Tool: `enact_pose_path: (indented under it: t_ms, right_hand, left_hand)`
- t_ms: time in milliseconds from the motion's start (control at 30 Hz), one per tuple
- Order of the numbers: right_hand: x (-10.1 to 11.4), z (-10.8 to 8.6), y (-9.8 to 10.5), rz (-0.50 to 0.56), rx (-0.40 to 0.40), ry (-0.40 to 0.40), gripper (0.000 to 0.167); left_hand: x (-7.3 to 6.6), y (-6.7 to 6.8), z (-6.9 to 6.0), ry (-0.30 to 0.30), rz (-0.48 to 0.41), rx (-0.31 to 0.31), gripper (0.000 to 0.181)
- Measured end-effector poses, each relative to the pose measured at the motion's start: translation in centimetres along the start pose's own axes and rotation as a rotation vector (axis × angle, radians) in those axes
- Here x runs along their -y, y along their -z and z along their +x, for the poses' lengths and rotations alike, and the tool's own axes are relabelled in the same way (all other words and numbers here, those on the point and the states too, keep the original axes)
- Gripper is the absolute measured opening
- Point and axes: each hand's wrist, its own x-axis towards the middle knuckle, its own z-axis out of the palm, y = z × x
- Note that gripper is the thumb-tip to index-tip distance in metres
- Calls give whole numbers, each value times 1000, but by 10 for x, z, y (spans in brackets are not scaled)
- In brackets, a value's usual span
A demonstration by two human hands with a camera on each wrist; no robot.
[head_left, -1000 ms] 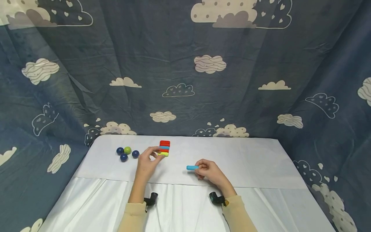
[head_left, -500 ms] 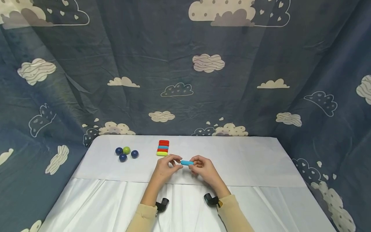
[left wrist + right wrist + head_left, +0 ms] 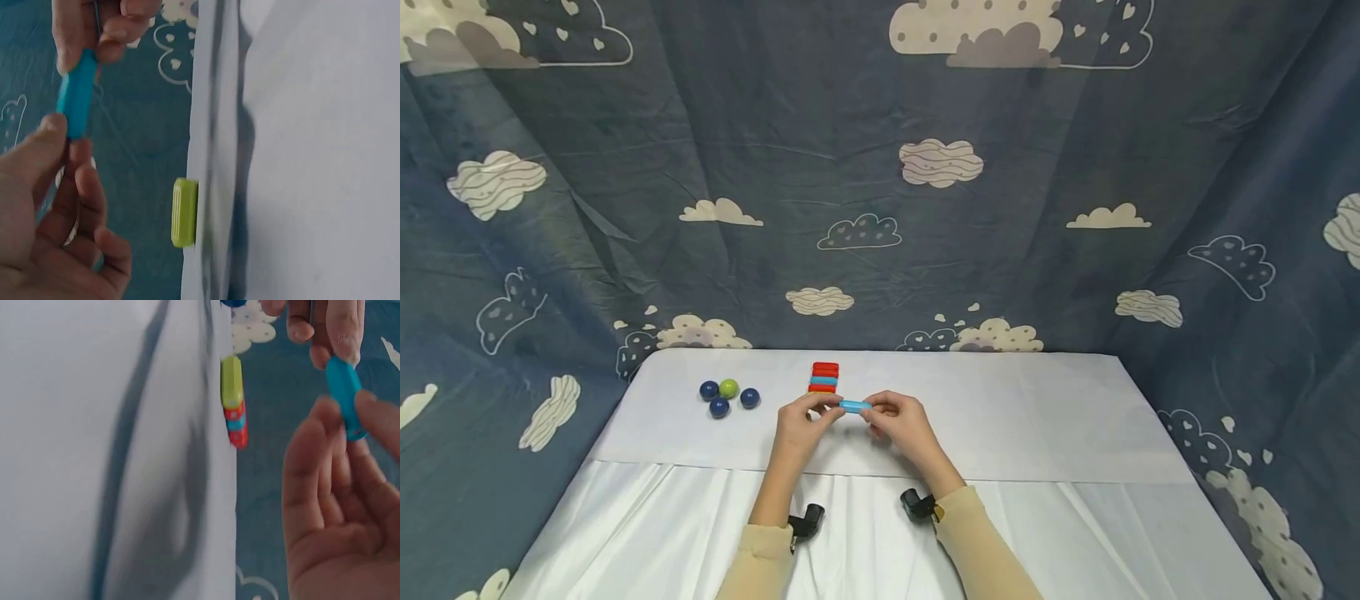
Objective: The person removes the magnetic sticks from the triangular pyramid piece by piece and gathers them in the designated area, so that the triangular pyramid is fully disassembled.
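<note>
Both hands hold a short light-blue plastic stick (image 3: 855, 407) above the table, pinching its two ends. My left hand (image 3: 797, 432) grips its left end between thumb and fingers; my right hand (image 3: 907, 425) has the right end. In the left wrist view the blue stick (image 3: 77, 94) spans between the fingertips of both hands. Just beyond the left hand lies a row of similar sticks: red ones (image 3: 825, 372), a blue one (image 3: 823, 381) and a yellow-green one (image 3: 232, 381). The left fingers mostly hide the yellow-green stick in the head view.
Left of the row, several dark-blue balls (image 3: 749, 398) and a green ball (image 3: 728, 388) sit close together. A white cloth covers the table (image 3: 1037, 417). Behind it hangs a dark curtain (image 3: 760, 125) with cloud prints.
The left hand has come away from the row and taken hold of the blue stick's free end. Both hands have since carried the stick left and farther back, close to the row.
</note>
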Motion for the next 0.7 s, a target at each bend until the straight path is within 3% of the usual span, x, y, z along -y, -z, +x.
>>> enact_pose_path:
  t_ms: [167,300,500,700]
  right_hand:
    - [9,15,-26,-95,-52,-10,23]
    - [5,21,-46,-118,-81,-26,29]
    - [-4,28,-66,-32,-113,-111,20]
    - [-8,33,-74,-4,-135,-152,14]
  left_hand:
    - [3,6,1,156,18,-126,17]
    - [7,6,0,244,86,-183,18]
    - [14,6,0,319,190,-189,23]
    - [17,6,2,355,227,-152,29]
